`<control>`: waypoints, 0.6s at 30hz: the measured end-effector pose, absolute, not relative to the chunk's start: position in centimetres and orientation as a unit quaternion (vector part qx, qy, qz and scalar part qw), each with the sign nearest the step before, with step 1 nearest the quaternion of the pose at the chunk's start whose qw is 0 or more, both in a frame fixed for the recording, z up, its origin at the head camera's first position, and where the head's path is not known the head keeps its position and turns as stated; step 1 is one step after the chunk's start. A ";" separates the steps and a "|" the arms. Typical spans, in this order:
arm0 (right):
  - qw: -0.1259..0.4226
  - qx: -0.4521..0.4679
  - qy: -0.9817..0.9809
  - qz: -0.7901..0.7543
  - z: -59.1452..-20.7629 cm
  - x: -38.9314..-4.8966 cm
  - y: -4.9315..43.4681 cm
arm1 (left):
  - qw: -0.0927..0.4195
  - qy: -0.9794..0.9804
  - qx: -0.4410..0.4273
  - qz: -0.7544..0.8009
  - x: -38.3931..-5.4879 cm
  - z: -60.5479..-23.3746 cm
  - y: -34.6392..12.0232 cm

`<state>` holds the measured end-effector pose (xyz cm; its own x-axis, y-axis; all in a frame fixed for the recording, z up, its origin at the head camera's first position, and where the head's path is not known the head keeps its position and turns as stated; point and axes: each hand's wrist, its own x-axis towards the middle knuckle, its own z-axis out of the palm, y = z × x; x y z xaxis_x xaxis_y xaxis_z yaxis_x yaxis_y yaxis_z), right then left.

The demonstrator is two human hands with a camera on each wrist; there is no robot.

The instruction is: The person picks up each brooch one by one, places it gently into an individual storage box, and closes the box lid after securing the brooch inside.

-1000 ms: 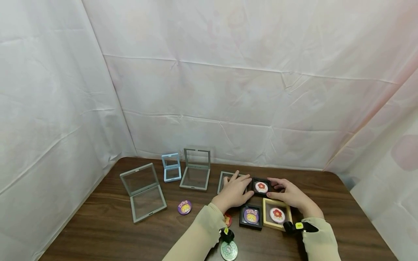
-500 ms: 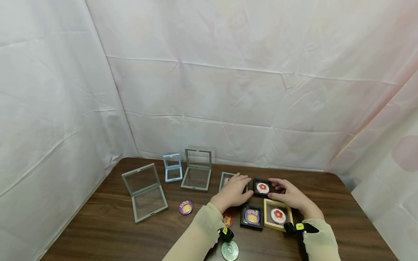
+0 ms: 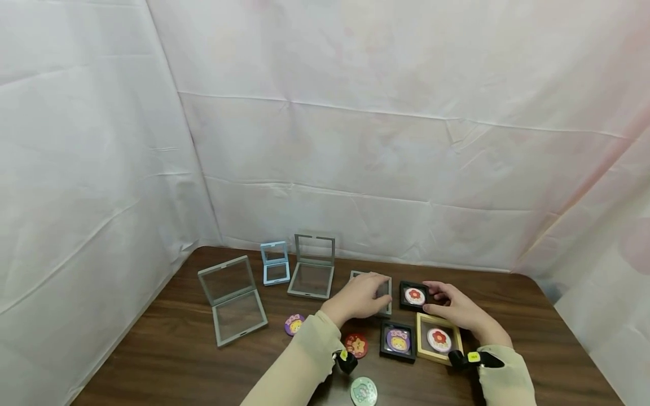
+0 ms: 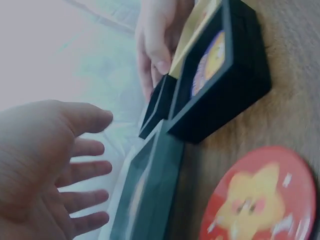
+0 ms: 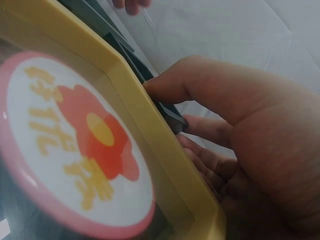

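My right hand (image 3: 459, 311) holds the right side of a small black square display frame (image 3: 406, 301) with a red-flower badge (image 3: 415, 296) in it. In the right wrist view the thumb and a finger are on that frame's edge. My left hand (image 3: 357, 298) hovers over a grey-green frame (image 3: 388, 307) and partly hides it; its fingers are straight and spread, holding nothing. Nearer stand a black frame (image 3: 398, 356) with a purple badge (image 3: 398, 340) and a yellow frame (image 3: 419, 335) with another red-flower badge (image 3: 439, 340).
Standing open on the left are two grey-green frames (image 3: 240, 337) (image 3: 311, 294) and a small blue frame (image 3: 276, 281). Loose badges lie on the wooden table (image 3: 167, 344): purple (image 3: 294, 324), red star (image 3: 356, 345) and green (image 3: 364, 391). White cloth (image 3: 325, 146) hangs behind.
My left hand has drawn back from beside the black flower frame, showing more of the grey-green frame and the red badge. The right hand stays at the black frame. The head view has shifted slightly.
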<state>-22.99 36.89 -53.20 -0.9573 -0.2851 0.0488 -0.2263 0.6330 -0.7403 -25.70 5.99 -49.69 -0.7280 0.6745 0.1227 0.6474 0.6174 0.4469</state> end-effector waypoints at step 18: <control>0.038 -0.137 0.905 -0.402 -53.3 -22.4 38.1 | -0.046 0.890 0.359 0.278 -25.3 -47.2 -4.4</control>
<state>-22.41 38.13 -53.29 -0.9598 -0.2775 0.0419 -0.2171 0.6394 -0.7376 -25.26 -4.38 -47.19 -0.7379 0.6133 0.2815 0.6645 0.5875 0.4619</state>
